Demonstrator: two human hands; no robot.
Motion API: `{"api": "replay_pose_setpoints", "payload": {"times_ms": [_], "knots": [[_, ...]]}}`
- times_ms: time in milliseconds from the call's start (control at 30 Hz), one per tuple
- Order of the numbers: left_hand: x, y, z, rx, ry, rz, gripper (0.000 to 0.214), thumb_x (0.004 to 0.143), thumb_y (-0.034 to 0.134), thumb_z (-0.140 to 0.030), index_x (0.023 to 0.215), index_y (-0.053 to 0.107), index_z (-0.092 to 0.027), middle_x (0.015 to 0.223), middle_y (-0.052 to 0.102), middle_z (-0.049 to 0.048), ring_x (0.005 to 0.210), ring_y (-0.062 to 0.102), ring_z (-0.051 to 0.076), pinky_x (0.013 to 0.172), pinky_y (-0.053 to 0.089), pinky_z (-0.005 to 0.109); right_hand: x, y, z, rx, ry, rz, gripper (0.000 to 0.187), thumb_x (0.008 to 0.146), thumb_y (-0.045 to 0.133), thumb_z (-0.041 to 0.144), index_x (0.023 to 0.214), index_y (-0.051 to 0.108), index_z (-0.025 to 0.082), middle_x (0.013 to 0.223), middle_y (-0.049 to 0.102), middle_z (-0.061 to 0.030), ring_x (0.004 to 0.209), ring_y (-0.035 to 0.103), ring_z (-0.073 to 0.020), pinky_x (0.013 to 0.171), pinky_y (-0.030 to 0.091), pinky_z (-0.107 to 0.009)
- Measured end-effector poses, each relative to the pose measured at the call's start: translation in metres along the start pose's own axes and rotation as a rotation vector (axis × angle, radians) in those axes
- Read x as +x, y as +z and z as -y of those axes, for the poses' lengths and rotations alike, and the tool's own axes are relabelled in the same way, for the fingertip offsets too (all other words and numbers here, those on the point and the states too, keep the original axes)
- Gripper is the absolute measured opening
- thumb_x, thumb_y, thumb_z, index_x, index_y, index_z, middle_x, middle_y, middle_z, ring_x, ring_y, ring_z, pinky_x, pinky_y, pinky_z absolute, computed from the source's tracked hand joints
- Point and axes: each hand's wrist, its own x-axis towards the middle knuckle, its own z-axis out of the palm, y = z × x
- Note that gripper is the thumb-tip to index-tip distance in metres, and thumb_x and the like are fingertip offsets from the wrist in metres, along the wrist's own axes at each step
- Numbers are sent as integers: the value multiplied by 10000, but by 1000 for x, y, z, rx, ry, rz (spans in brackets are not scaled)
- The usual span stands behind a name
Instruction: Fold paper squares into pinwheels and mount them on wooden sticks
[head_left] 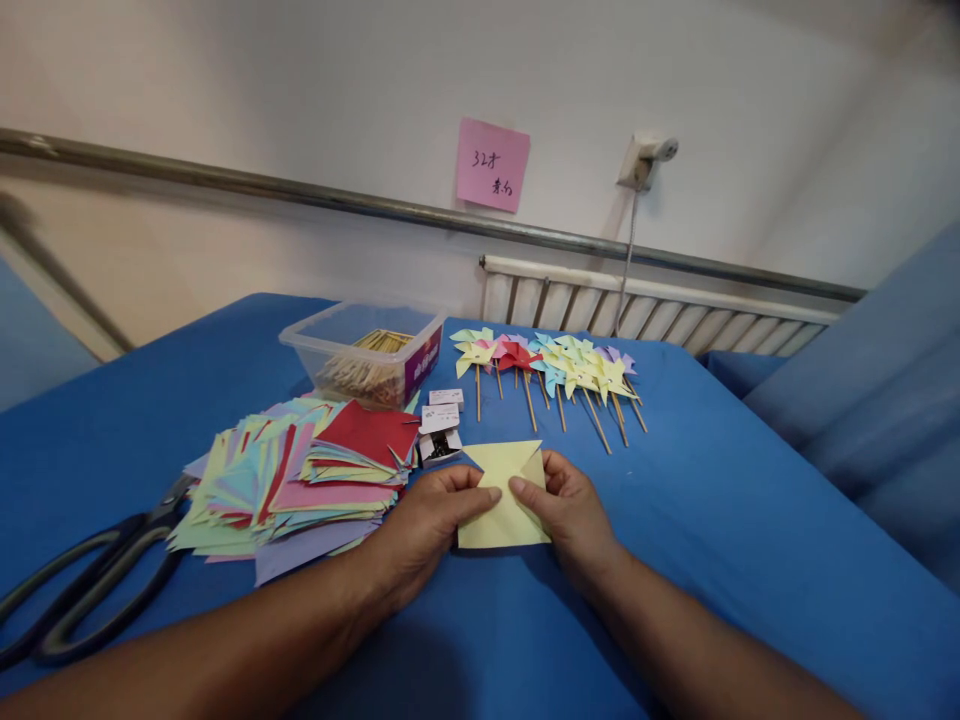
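A: Here we are, both hands at the middle of the bench (720, 560), pinching one yellow paper square (501, 525) between them!
B: Left hand (431, 515) grips its left edge, right hand (576, 512) its right, thumbs on top, fingers curled behind. Neither has any gap left in its grip.
A: And the paper's lower edge?
B: Faces the wearer; whether it touches the bench, I can't tell.
A: Tight quarters on the left! The coloured paper stack (300, 490) sits just beside that wrist, scissors (150, 523) beyond it.
B: Ahead, small boxes (440, 420) stand near the left fingertips, the plastic tub (311, 345) behind them, pinwheels (555, 365) lying toward the far edge.
A: The roomy side is the right: a broad blue stretch runs from the right hand to the bench's slanting edge.
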Motion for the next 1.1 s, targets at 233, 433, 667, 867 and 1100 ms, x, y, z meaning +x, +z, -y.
{"api": "replay_pose_setpoints", "payload": {"times_ms": [233, 433, 667, 867, 1100], "knots": [[-2, 3, -4, -9, -34, 5, 145, 691, 676, -239, 762, 617, -128, 688, 665, 35, 586, 579, 133, 569, 408, 245, -3, 1, 1, -28, 16, 46, 304, 647, 751, 285, 855, 564, 166, 771, 696, -27, 642, 633, -150, 625, 494, -281], [-4, 2, -4, -3, -64, -11, 87, 657, 684, -182, 702, 634, -128, 634, 662, 17, 560, 577, 126, 546, 405, 235, -2, -1, 1, -36, 30, 73, 315, 640, 756, 303, 853, 566, 171, 755, 688, -15, 631, 633, -152, 625, 496, -287], [-3, 3, -7, -64, -109, 40, 85, 641, 677, -148, 718, 661, -116, 646, 681, 38, 587, 610, 151, 580, 441, 255, -2, -3, 1, -53, 46, 118, 338, 655, 749, 333, 891, 574, 167, 756, 685, -27, 640, 633, -160, 636, 489, -296], [0, 0, -9, -221, -131, 57, 135, 654, 637, -95, 785, 670, -99, 690, 703, 66, 627, 632, 162, 682, 485, 284, 0, -7, -2, -121, -28, 85, 257, 749, 660, 359, 906, 575, 174, 763, 661, -24, 631, 605, -144, 624, 469, -267], [2, -5, -13, -376, -178, 43, 286, 697, 604, -125, 979, 640, -98, 810, 729, 99, 716, 673, 210, 756, 507, 328, -17, -5, 19, -817, -669, 19, 303, 782, 548, 211, 1083, 552, 249, 1312, 424, -81, 1201, 408, -274, 959, 354, -441]]}}
